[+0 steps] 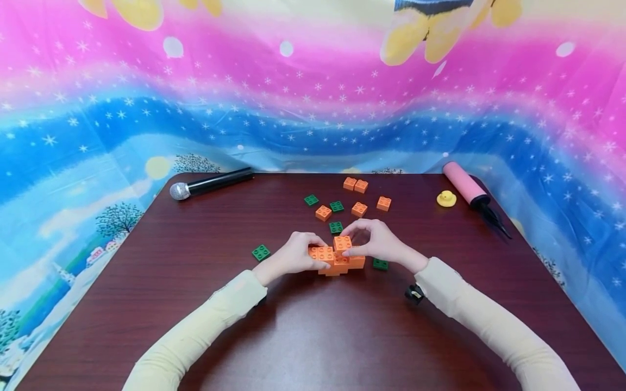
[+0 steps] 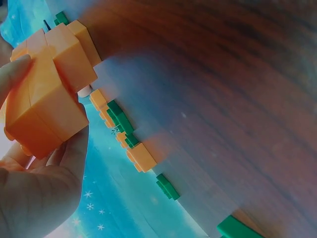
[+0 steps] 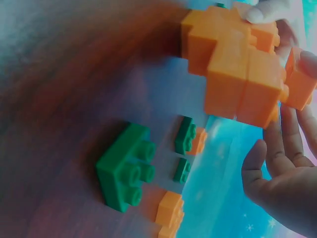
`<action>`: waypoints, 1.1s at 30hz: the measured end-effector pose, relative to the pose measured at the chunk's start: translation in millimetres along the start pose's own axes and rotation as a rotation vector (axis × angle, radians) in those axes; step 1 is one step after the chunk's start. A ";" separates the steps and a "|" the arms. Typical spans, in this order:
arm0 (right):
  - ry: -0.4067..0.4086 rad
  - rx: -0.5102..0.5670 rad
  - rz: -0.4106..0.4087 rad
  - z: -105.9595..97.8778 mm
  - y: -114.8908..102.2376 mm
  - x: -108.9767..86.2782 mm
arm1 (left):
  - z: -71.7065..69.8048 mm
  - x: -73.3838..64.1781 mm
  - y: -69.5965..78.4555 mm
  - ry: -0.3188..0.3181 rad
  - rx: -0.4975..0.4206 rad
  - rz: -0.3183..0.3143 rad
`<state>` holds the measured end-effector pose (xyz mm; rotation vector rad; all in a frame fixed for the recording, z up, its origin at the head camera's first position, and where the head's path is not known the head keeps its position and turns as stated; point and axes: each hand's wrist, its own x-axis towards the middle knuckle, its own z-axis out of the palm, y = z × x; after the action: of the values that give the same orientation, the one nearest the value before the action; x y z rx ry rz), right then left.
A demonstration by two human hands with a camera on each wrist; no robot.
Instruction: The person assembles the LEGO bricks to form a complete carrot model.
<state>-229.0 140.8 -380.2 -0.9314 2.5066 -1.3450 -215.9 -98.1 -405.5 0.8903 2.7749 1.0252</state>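
In the head view, an assembly of joined orange building bricks (image 1: 336, 267) stands near the table's middle. My left hand (image 1: 293, 253) grips its left end, the thumb on the near side, as the left wrist view also shows. A single orange brick (image 3: 296, 82) is pinched between the thumb and fingers of my right hand (image 1: 379, 243), just above the assembly's studs. In the right wrist view it sits tilted and apart from them. A green brick (image 1: 380, 264) lies beside the assembly's right end; another green brick (image 1: 336, 227) is behind it.
Several loose orange bricks (image 1: 359, 209) and green bricks (image 1: 311, 200) lie farther back. One green brick (image 1: 261, 252) is left of my left hand. A microphone (image 1: 210, 183) lies at the back left. A yellow duck (image 1: 446, 199) and pink hand pump (image 1: 464, 183) are at the right.
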 end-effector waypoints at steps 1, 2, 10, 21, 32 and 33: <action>0.002 -0.007 -0.006 1.8 0.6 -0.6 | 0.2 0.1 0.0 0.002 0.001 0.000; 0.004 -0.018 -0.011 3.7 1.6 -1.2 | 0.4 0.1 -0.1 0.004 0.002 0.001; 0.018 -0.032 -0.007 12.4 11.0 -2.1 | 1.3 0.2 -1.1 0.009 -0.005 0.012; 0.020 -0.126 -0.027 14.7 11.2 -3.2 | 1.2 0.0 -0.8 0.018 -0.018 0.006; 0.010 -0.083 -0.016 18.8 14.9 -4.8 | 1.4 -0.6 -0.8 0.014 -0.034 -0.009; 0.010 -0.074 -0.011 19.5 15.1 -4.9 | 1.6 -0.7 -0.7 0.014 -0.040 -0.010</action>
<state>-224.0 136.2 -404.4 -0.9566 2.5789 -1.2708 -215.3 -98.0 -407.2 0.8661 2.7573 1.0854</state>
